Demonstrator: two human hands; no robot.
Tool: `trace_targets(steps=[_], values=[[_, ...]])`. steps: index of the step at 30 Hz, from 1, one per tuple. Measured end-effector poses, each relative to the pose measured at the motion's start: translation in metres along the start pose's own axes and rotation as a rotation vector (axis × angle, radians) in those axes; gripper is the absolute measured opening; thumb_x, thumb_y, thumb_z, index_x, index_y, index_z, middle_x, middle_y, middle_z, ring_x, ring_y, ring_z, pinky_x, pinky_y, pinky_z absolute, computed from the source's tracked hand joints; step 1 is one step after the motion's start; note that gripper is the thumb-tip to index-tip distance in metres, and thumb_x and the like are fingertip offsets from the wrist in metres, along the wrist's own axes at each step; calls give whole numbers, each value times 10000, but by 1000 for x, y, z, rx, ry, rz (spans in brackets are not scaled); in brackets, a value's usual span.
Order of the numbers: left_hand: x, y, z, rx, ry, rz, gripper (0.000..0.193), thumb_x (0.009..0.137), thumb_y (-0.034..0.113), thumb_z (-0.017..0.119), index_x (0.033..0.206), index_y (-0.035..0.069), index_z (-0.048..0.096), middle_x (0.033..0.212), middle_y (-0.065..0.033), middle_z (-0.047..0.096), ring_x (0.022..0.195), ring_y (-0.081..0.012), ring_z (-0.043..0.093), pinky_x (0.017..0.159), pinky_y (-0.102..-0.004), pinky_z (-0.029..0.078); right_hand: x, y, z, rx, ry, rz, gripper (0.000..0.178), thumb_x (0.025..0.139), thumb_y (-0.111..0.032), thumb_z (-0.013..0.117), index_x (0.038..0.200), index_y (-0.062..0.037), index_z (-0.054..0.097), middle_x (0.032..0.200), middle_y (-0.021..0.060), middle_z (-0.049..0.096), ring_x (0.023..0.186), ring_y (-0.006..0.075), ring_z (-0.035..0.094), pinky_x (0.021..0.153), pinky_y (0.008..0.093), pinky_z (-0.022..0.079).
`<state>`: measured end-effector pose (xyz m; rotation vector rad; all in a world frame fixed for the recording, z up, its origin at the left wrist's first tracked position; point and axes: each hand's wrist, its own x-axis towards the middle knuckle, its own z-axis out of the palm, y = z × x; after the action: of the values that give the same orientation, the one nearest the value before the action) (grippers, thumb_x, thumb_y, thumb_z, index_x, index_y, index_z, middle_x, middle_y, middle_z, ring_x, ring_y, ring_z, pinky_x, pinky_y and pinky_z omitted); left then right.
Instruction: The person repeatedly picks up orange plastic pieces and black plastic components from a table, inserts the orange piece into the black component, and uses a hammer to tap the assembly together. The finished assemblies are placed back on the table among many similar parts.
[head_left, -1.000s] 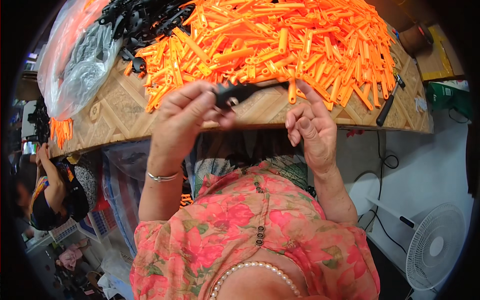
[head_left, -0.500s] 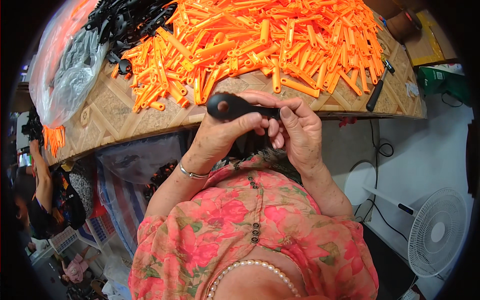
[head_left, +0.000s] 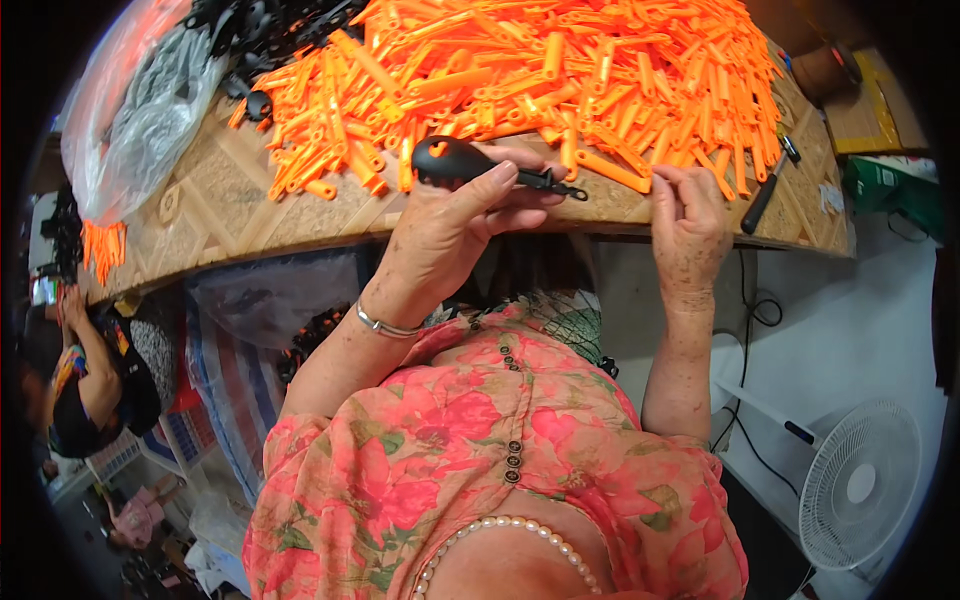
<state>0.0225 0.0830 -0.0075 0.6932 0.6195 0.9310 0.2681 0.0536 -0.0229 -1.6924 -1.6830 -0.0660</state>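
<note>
My left hand (head_left: 455,225) holds a black pasta server head (head_left: 445,160), its rounded bowl with a hole facing up. The thumb lies along its neck, and the narrow end with a small eyelet points right, past the fingers. At the table's front edge, my right hand (head_left: 690,225) is closed, fingertips pinching the near end of an orange plastic handle (head_left: 612,170). That handle lies at the front of a big heap of orange handles (head_left: 520,75). Further left is a pile of black utensil heads (head_left: 250,40).
A hammer (head_left: 768,190) lies at the table's right. Plastic bags (head_left: 150,140) hang over the left end of the table (head_left: 230,215). A white fan (head_left: 860,485) stands at lower right. Another person's arm (head_left: 95,370) is at far left.
My right hand has let go of the black head's narrow end and moved right to an orange handle. My left hand has tilted the black head slightly and stayed near its place.
</note>
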Motion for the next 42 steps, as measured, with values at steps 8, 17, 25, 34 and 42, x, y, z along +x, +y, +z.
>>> trace_targets(steps=[8, 17, 25, 34, 42], values=[[2, -11, 1, -32, 80, 78, 280, 970, 115, 582, 1218, -15, 593, 1162, -116, 651, 1069, -195, 645, 910, -299, 561, 5, -32, 3, 313, 141, -57, 28, 878, -17, 667, 904, -11, 662, 863, 84, 626, 739, 156, 595, 621, 257, 481], [3, -15, 6, 37, 129, 124, 268, 865, 38, 701, 1118, -18, 634, 1008, -119, 687, 892, -181, 683, 799, -297, 586, -2, -69, 23, 413, -74, -275, 182, 786, -10, 736, 954, -61, 691, 910, 93, 664, 841, 239, 649, 728, 329, 504], [0, -8, 5, 81, 79, 101, 268, 885, 30, 667, 1143, -27, 622, 1073, -129, 672, 935, -187, 677, 801, -296, 592, 22, -49, 17, 443, -300, -364, 196, 783, -75, 731, 972, -123, 711, 1100, 33, 704, 1095, 259, 621, 1018, 416, 397], [5, 2, -2, 159, 0, 27, 323, 877, 50, 685, 1174, -46, 603, 1114, -128, 666, 977, -202, 671, 817, -314, 597, 38, -46, 3, 351, -226, -611, 233, 796, -56, 711, 1017, -128, 731, 1036, 23, 707, 1001, 244, 629, 930, 379, 447], [2, 9, -4, 160, -79, -24, 276, 879, 61, 688, 1131, -33, 629, 1089, -128, 675, 968, -223, 677, 827, -329, 595, 25, -53, 0, 742, -438, -184, 213, 816, 33, 694, 1006, -61, 712, 921, 69, 640, 887, 182, 625, 770, 304, 508]])
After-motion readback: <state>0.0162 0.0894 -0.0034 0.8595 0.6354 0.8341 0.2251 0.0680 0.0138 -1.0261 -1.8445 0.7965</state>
